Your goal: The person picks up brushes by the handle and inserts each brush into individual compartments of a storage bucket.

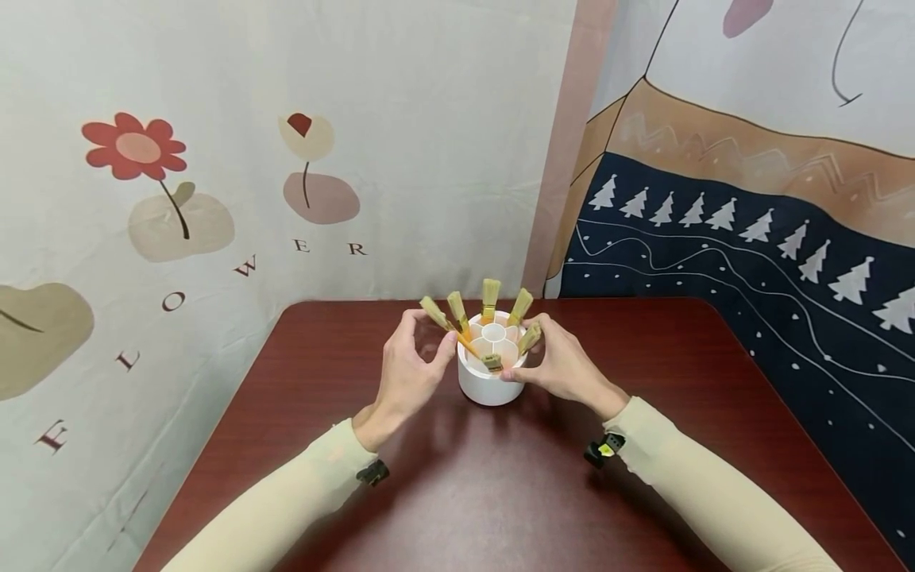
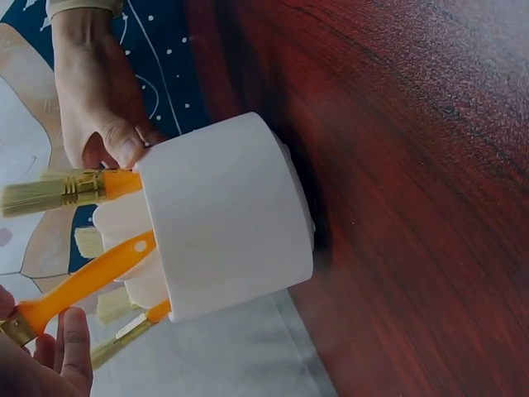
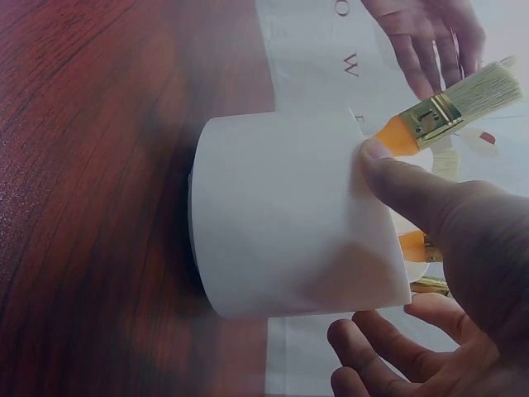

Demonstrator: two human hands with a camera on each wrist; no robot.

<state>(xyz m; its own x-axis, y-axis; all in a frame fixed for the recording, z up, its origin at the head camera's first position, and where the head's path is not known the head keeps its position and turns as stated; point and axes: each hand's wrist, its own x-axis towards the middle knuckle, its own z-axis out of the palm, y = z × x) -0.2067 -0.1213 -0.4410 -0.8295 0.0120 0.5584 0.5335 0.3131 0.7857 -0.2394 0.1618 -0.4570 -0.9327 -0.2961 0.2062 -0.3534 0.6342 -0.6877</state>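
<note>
A round white brush holder [image 1: 490,388] with divided compartments stands on the table, several brushes in it with bristles up. My left hand [image 1: 412,367] pinches a paintbrush [image 2: 91,277] near its metal ferrule. That brush tilts, and its orange handle end is at the holder's rim. From the other side my right hand [image 1: 568,364] grips the holder by its rim, thumb [image 3: 405,178] next to a brush [image 3: 450,107] at the near side. In the right wrist view, its fingers [image 3: 388,351] curl beneath the holder's wall. How deep the handles reach is hidden by the white wall.
The dark red-brown wooden table [image 1: 493,508] extends around the holder. Behind it hangs a pale cloth [image 1: 443,159] with flower prints. At the right is a dark blue cloth [image 1: 672,254] with white trees. Dark wrist devices [image 1: 373,473] sit at both sleeves.
</note>
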